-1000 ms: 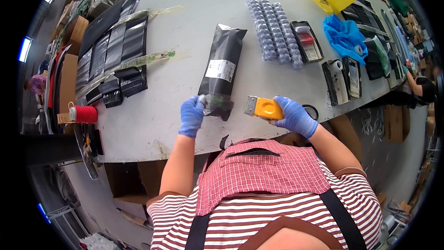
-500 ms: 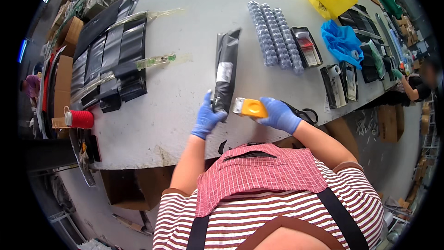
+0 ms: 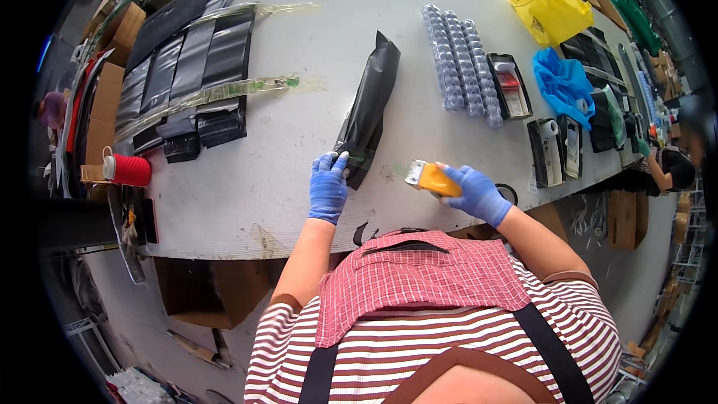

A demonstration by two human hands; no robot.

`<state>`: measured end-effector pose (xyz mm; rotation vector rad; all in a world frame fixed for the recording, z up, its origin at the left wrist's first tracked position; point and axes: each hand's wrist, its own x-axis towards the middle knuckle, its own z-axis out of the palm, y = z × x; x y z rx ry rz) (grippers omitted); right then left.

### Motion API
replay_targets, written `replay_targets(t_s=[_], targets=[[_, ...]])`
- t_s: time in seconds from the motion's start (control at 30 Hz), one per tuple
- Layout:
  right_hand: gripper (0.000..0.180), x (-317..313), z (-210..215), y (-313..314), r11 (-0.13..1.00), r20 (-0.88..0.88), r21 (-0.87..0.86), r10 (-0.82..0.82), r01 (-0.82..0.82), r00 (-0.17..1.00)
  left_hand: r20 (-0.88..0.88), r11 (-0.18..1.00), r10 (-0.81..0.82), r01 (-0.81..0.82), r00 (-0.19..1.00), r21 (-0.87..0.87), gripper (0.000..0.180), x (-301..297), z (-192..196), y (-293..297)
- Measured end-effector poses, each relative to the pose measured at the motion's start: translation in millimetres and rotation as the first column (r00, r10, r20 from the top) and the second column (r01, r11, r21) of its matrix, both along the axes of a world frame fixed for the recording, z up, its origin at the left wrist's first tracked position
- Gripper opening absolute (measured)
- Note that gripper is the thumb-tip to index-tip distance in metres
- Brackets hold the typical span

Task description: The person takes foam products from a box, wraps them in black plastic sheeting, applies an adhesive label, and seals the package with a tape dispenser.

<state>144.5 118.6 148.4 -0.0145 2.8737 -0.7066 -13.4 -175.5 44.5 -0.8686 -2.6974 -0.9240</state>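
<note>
A long black plastic-wrapped package (image 3: pixel 369 93) lies at a slant on the table in front of me. My left hand (image 3: pixel 328 185), in a blue glove, has its fingers closed on the near end of this package. To the right of it, my gloved right hand (image 3: pixel 476 193) grips a yellow tape dispenser (image 3: pixel 437 179). A faint clear strip of tape seems to run from the dispenser toward the package, near my left fingertips. Scissors (image 3: pixel 508 194) lie partly hidden behind my right hand.
Taped black packages (image 3: pixel 179 67) are stacked at left, near a red spool (image 3: pixel 129 169). Clear bubbled tubes (image 3: pixel 460 67), open black boxes (image 3: pixel 548 151), a blue plastic bag (image 3: pixel 562 86) and a yellow bag (image 3: pixel 550 6) stand at right. A co-worker (image 3: pixel 671 168) is at the far right.
The package has been turned over, so its white label no longer shows. My left hand has moved slightly left at its near end; my right hand has drawn the dispenser away to the right.
</note>
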Motion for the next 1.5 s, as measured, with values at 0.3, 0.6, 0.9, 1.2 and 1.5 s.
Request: replay_targets(t_s=[0.3,0.6,0.9,1.2,1.5], targets=[[0.066,-13.3,15.1,-12.9,0.987,0.118,0.144,0.05,-0.067,0.992,0.261,0.991,0.039,-0.07,0.965,0.113,0.049,-12.0,11.3,8.4],[0.054,-157.6,28.0,-50.1,0.937,0.479,0.095,0.253,-0.337,0.84,0.69,0.425,-0.703,-0.88,-0.171,0.214,0.045,-39.5,-15.9,0.6],[0.049,-106.7,-32.0,42.1,0.397,0.575,-0.725,-0.101,0.563,0.812,0.721,0.88,0.429,-0.431,0.544,-0.198,0.048,-71.5,0.7,-53.9],[0.047,-84.8,-95.0,30.3,0.924,-0.347,-0.16,-0.382,0.347,0.857,0.291,0.879,0.244,-0.085,0.925,-0.468,0.076,-46.8,28.0,32.9],[0.061,92.6,-54.9,87.2,0.808,-0.099,0.047,-0.582,0.588,0.807,0.754,0.756,-0.491,-0.215,0.437,0.618,0.035,-122.6,116.8,50.2]])
